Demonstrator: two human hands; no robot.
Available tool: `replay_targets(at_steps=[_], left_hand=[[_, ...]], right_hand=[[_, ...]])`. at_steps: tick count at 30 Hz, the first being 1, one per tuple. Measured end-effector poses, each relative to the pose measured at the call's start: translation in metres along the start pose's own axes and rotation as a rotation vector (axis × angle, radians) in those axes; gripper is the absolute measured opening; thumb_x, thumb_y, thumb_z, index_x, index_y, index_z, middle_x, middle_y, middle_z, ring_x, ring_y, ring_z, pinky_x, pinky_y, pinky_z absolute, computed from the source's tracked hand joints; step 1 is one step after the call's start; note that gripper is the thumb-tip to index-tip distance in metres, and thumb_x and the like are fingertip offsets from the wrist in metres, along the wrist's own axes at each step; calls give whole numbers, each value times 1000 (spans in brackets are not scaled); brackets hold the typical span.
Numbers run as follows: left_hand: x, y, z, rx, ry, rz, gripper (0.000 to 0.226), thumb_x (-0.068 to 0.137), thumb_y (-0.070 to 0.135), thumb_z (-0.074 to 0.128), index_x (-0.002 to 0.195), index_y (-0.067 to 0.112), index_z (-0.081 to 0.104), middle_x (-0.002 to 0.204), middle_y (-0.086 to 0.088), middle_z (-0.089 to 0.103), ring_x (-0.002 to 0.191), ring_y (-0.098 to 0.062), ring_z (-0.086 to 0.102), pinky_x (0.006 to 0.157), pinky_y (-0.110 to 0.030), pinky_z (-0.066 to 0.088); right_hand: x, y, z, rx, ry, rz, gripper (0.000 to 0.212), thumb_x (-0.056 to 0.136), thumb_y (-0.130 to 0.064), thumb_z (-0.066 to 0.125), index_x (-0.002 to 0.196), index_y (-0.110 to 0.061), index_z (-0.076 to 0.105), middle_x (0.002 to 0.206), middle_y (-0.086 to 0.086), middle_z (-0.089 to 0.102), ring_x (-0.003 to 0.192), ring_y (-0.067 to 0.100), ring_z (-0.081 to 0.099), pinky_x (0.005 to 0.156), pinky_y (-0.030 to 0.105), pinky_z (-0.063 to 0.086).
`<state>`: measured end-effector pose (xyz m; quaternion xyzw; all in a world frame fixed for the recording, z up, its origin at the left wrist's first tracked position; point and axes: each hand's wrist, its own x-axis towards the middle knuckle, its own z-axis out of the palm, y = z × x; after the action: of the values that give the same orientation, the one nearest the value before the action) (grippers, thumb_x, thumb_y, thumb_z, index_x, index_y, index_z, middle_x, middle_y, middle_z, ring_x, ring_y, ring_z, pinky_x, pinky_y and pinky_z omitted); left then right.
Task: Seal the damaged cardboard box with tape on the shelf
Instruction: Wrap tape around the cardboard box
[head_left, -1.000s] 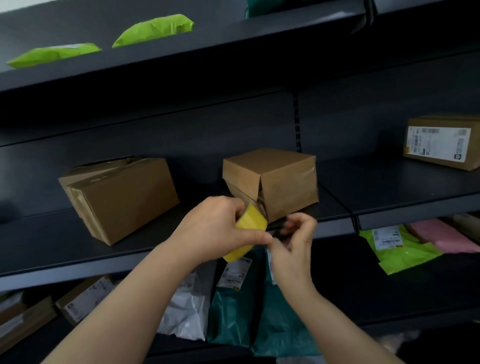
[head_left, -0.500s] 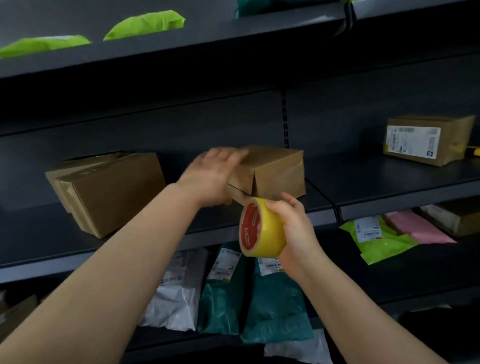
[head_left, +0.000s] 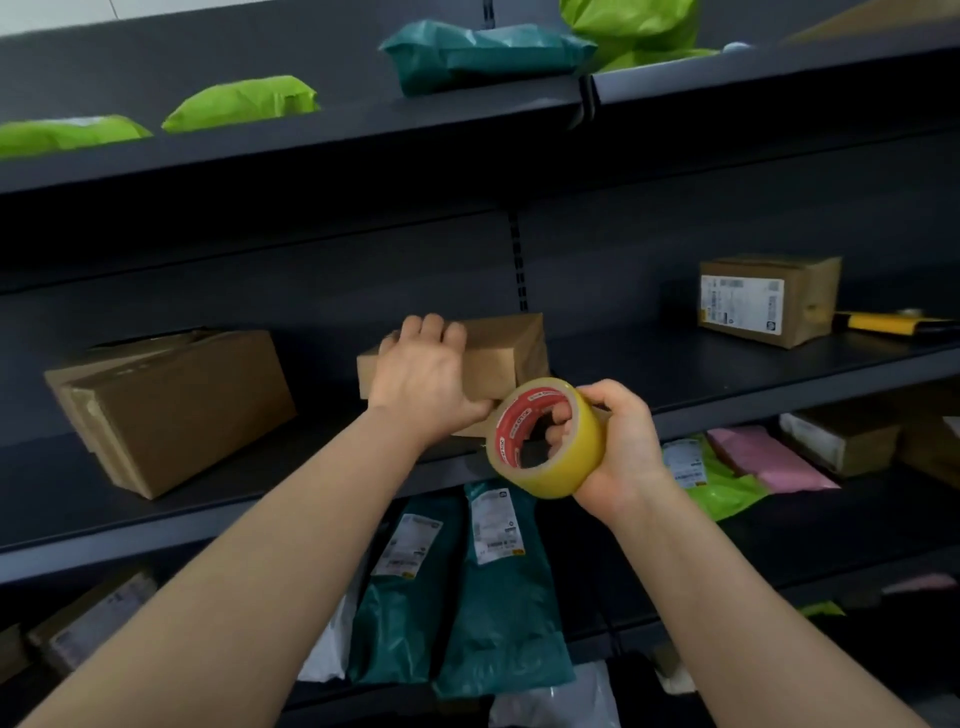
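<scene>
A small brown cardboard box (head_left: 506, 353) sits on the middle dark shelf (head_left: 727, 374). My left hand (head_left: 421, 379) grips it, fingers curled over its top edge and thumb under its front corner. My right hand (head_left: 618, 447) holds a yellow tape roll (head_left: 550, 441) with a red core label just in front of the box's lower right corner, fingers hooked through the roll's hole. Whether a tape strip runs to the box is not visible.
A larger brown box (head_left: 171, 410) lies on the same shelf to the left. A labelled box (head_left: 763, 301) and a yellow-handled tool (head_left: 883, 323) lie at the right. Green and teal mailer bags fill the top shelf and the shelf below.
My left hand has closed over the small box's top. The right hand has lifted the tape roll up and right, closer to the box. The view has tilted upward.
</scene>
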<state>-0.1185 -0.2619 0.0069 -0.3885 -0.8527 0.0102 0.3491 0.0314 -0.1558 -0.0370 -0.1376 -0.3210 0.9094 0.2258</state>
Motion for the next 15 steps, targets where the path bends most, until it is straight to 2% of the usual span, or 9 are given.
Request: replay_targets(at_steps=[2,4,5,7,9,12,15], left_hand=[[3,4,-5,-120,-89,-44,85,70,69,67,130,14,43,126,-7,48,117,-28,47,89,-37,44],[9,5,-14,-153,-217,-68,99,63,74,71,136,15,38,131,-7,46,121,-28,46,92,-38,45],[14,2,-20,-141,-273,-63,103,62,77,70,138,17,37,134,-6,45,122,-29,46,95,-40,45],[20,-5,-27,-92,-338,-27,97,67,77,65,142,23,37,136,-5,45,121,-28,46,97,-39,43],[21,-7,-28,-29,-361,-1,90,74,73,63,147,29,35,136,-5,44,120,-29,45,98,-37,41],[23,3,-23,72,-325,-28,85,76,72,62,146,29,39,131,-7,45,115,-31,47,93,-38,43],[27,12,-24,112,-294,-56,83,73,74,63,138,26,46,122,-8,49,109,-31,50,86,-38,46]], right_hand=[[2,-8,-10,42,21,30,22,82,-21,54,64,-9,58,59,2,48,45,11,41,40,21,40],[2,-15,-21,103,19,59,23,83,-20,53,65,-8,61,60,1,48,44,10,42,39,20,40],[2,-17,-25,140,9,72,23,84,-19,52,70,-8,65,61,2,49,43,10,43,38,20,40],[1,-19,-31,191,-14,103,24,86,-18,50,87,-7,71,61,2,50,42,9,43,38,20,41],[-1,-18,-34,204,-37,146,20,87,-24,56,82,-10,69,60,1,49,42,9,42,39,20,41],[-4,-15,-31,204,-80,155,28,83,-38,70,70,-17,57,62,1,45,45,9,40,40,20,44],[-5,-18,-29,239,-86,116,22,82,-32,73,73,-17,58,66,0,48,49,7,47,45,21,49]])
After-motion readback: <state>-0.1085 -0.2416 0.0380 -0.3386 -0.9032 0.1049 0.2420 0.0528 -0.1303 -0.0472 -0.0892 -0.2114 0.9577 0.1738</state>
